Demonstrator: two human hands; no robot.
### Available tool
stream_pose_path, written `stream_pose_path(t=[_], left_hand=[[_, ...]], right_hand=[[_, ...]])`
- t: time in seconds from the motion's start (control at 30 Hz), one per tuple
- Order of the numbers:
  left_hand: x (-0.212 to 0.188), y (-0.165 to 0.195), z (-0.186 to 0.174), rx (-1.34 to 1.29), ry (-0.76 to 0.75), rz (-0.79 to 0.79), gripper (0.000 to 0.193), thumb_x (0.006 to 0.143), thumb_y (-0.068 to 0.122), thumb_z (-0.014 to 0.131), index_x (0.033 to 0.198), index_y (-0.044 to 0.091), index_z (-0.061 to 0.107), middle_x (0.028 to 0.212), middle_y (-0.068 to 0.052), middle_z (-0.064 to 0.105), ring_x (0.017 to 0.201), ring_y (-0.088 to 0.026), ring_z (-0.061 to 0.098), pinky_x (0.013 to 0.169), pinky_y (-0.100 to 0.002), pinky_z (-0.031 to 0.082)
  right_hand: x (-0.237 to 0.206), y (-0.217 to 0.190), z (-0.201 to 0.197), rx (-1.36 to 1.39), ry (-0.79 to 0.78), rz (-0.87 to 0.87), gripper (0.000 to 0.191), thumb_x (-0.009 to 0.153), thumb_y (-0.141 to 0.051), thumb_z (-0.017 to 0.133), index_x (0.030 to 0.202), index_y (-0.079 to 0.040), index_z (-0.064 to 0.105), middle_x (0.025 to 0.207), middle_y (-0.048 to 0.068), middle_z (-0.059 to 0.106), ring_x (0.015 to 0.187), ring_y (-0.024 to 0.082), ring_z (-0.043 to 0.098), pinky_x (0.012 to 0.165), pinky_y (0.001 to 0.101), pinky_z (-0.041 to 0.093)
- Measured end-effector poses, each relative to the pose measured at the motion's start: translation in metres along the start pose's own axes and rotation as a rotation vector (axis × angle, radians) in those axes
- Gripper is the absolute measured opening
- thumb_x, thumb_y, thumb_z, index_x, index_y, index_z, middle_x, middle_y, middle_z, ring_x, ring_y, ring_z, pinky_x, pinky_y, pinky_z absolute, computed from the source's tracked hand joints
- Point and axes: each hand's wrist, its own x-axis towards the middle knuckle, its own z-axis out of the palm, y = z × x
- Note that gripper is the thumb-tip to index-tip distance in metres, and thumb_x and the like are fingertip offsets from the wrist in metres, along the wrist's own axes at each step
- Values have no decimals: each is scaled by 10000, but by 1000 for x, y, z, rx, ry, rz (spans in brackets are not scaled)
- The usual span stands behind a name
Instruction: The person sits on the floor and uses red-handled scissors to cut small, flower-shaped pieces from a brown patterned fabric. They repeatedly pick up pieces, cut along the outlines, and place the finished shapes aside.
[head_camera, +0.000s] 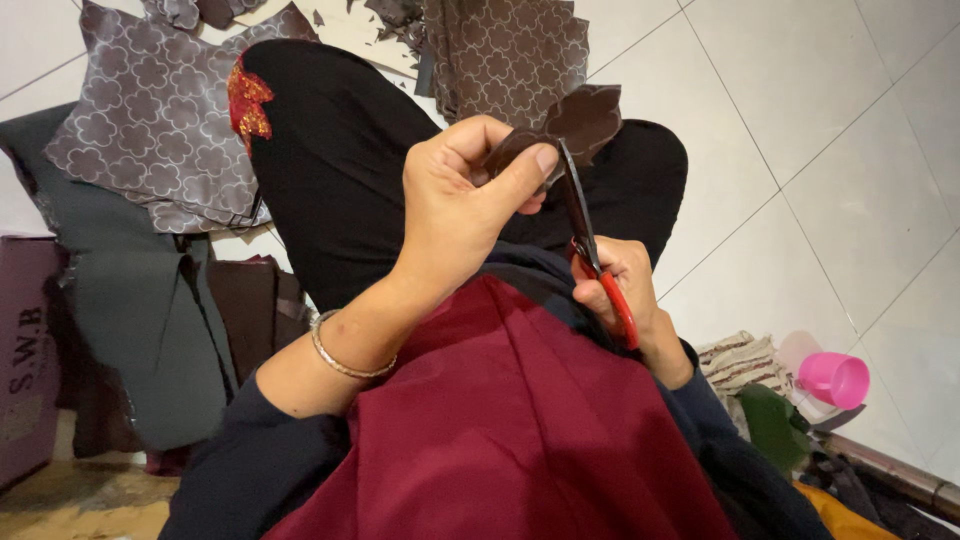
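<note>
Your left hand (455, 205) holds a small dark brown piece (580, 120) with a lobed, leaf-like outline, up above your lap, over the black fabric (340, 160) on your legs; the thumb and the curled fingers pinch it together at its lower edge. Your right hand (620, 285) is closed around the red handles of one pair of scissors (585, 235), and the dark blades point up to the piece and meet its edge. I judge the piece to be light and thin, like a leather or a stiff cloth: it keeps its shape above your fingers and does not hang down, but it can bend if you hold it far from the cut. So take it close to the cutting line, flat between thumb and forefinger, and it should not slip much. By count: one piece in the hand, one pair of scissors, one silver bangle (345, 355) on your left wrist, one pink cup (835, 380) on the tiled floor (860, 150) at the right. There are two heaps of patterned sheets, a grey one (150, 130) at the left and a brown one (510, 50) behind; how many sheets each heap has I cannot tell.
</note>
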Motion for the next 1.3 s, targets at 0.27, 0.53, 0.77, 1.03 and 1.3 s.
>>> stream_pose_path(t=[0.27, 0.53, 0.77, 1.03, 1.3], left_hand=[[-1, 4, -2, 5, -31, -10, 135, 977, 106, 757, 909, 4, 700, 775, -22, 701, 676, -44, 629, 620, -186, 527], [-1, 4, -4, 24, -45, -3, 141, 967, 106, 767, 887, 9, 702, 759, -18, 697, 659, -41, 626, 602, -189, 524], [0, 8, -5, 60, -65, -13, 146, 954, 105, 774, 865, 13, 703, 750, -19, 705, 655, -36, 639, 604, -189, 548], [1, 13, -6, 59, -102, -23, 136, 950, 67, 766, 849, 16, 690, 752, -17, 706, 646, -32, 628, 589, -182, 532], [6, 15, -11, 34, -119, -44, 141, 941, 42, 765, 835, 20, 674, 724, -2, 680, 622, -23, 600, 559, -177, 485]], right_hand=[[4, -2, -3, 48, -21, 5, 736, 895, -780, 602, 696, -84, 472, 659, -27, 435, 571, 81, 397, 512, 265, 287], [10, -10, -7, 43, -62, 1, 745, 904, -799, 566, 705, -85, 487, 647, -33, 451, 558, 74, 415, 511, 255, 302], [7, -2, -13, 9, -32, 5, 751, 848, -804, 607, 686, -84, 466, 659, -27, 435, 574, 80, 392, 520, 267, 276], [8, 2, -20, -36, -50, -38, 747, 840, -806, 616, 688, -88, 476, 650, -33, 451, 569, 73, 414, 518, 265, 283], [11, -10, -36, 66, -244, 94, 862, 796, -921, 532, 758, -61, 586, 640, -24, 491, 569, 95, 458, 516, 266, 327]])
